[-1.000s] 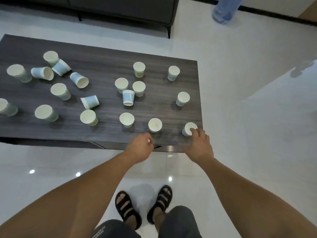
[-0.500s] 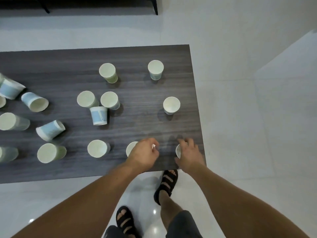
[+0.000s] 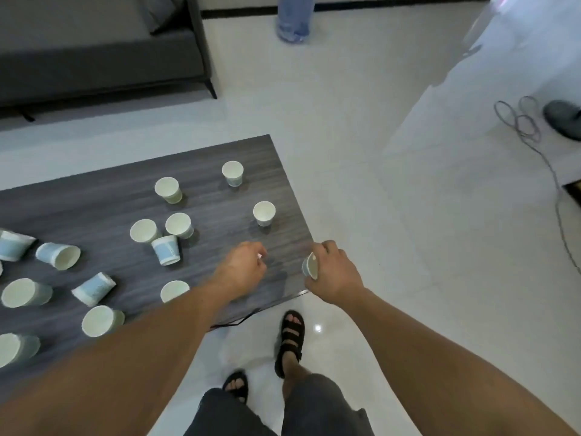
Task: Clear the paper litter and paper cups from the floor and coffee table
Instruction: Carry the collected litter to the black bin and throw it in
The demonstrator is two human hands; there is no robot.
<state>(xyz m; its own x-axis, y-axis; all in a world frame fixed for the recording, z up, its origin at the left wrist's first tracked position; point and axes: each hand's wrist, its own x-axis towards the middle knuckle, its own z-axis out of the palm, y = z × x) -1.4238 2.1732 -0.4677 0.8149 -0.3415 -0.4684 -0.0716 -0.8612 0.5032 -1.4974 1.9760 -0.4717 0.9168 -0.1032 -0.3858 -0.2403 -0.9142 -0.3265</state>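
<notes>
a paper cup (image 3: 309, 266) was gripped, tilted, in the curled fingers of the right hand (image 3: 334, 273) at the right edge of the coffee table (image 3: 94, 199), close to its near corner. the left hand (image 3: 242, 269) was held low over the tabletop just beside it, with the fingers curled inward. only a sliver of white was seen at the fingertips, and whether a cup was enclosed could not be told.

beyond the hands, an upright cup (image 3: 264, 213) was left standing near the right edge, and a second upright cup (image 3: 232, 173) was placed farther back toward the far corner. a pair of upright cups (image 3: 179, 225) was grouped mid-table, with an inverted blue-patterned cup (image 3: 166, 250) set against them. toward the left, tipped cups (image 3: 58, 254) were strewn on their sides among standing cups (image 3: 102, 320).

the dark, wood-grained top was set on a glossy white tiled floor (image 3: 361, 184), in which bright spots of light were reflected. a grey sofa (image 3: 94, 58) was seen behind the table, a looped cable (image 3: 528, 127) and a dark shoe (image 3: 562, 119) at the far right, and a blue denim trouser leg (image 3: 294, 17) at the top. black sandals (image 3: 290, 341) and dark shorts (image 3: 239, 416) were worn by the person.
</notes>
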